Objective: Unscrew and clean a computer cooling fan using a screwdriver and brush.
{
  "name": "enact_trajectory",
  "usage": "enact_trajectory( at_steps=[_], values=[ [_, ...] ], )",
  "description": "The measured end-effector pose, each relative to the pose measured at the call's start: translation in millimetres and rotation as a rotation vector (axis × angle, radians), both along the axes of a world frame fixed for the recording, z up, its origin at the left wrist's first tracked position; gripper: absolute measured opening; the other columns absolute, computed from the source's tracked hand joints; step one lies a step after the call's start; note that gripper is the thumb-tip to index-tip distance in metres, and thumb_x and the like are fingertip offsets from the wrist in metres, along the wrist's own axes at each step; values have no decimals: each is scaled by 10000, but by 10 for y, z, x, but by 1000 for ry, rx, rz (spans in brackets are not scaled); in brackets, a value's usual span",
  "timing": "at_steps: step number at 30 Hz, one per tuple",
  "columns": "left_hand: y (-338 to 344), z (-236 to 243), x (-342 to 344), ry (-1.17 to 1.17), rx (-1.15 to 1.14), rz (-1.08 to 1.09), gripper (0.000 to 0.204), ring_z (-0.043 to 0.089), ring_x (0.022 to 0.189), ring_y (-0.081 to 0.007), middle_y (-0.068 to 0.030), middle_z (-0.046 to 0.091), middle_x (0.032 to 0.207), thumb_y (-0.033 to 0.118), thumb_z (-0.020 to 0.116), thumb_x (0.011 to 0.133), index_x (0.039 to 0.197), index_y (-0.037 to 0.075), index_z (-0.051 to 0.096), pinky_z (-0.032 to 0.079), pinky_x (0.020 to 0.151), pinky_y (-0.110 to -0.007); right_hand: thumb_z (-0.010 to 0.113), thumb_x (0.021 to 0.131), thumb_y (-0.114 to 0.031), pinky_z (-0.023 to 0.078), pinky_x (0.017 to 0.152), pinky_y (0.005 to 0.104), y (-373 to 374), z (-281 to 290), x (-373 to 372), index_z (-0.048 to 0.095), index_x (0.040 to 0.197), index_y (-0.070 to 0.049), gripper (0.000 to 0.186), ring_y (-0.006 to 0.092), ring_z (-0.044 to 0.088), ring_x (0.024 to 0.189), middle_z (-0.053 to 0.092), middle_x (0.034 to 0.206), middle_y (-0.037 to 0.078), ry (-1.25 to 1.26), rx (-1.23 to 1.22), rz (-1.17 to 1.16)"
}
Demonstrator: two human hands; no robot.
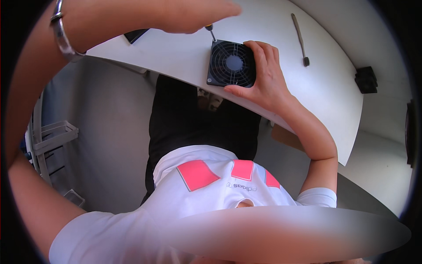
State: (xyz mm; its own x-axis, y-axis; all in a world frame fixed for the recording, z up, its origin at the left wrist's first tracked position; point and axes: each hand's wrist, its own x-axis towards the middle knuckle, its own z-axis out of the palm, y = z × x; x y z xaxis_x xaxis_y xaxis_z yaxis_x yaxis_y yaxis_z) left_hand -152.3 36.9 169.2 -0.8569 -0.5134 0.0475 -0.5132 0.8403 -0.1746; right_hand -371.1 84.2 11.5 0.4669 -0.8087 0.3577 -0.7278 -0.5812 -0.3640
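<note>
A square black cooling fan with a round wire guard lies near the front edge of the white table. Around its right side curls my right hand, thumb at the near edge and fingers along the far right corner. Over the far left corner, my left hand grips a screwdriver with a black and yellow handle. Its metal shaft points down at the screw corner of the fan; most of the handle and the fingers around it are hidden by the hand itself.
A toothbrush with dark bristles lies at the table's far right. Black stacked pieces sit by the right end. Part of a dark flat object shows under my left forearm. A white rack stands at the left below table height.
</note>
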Motion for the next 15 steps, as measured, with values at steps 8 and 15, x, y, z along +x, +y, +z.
enact_trajectory(
  at_steps=[8,15],
  values=[
    [-228,90,-119,-401,-52,-292,162,702,826,-336,-187,694,832,136,617,853,841,5,712,561,702,-403,888,620,-483,412,1034,473,-4,9,14,407,1374,-12,1011,393,420,1211,456,1287,204,-7,17,6],
    [-121,23,-19,-307,86,49,181,712,801,-352,-200,712,831,124,598,861,828,6,732,566,693,-438,881,617,-450,420,1034,475,-28,21,-30,416,1370,-14,987,395,424,1218,464,1286,206,14,26,20]
  ],
)
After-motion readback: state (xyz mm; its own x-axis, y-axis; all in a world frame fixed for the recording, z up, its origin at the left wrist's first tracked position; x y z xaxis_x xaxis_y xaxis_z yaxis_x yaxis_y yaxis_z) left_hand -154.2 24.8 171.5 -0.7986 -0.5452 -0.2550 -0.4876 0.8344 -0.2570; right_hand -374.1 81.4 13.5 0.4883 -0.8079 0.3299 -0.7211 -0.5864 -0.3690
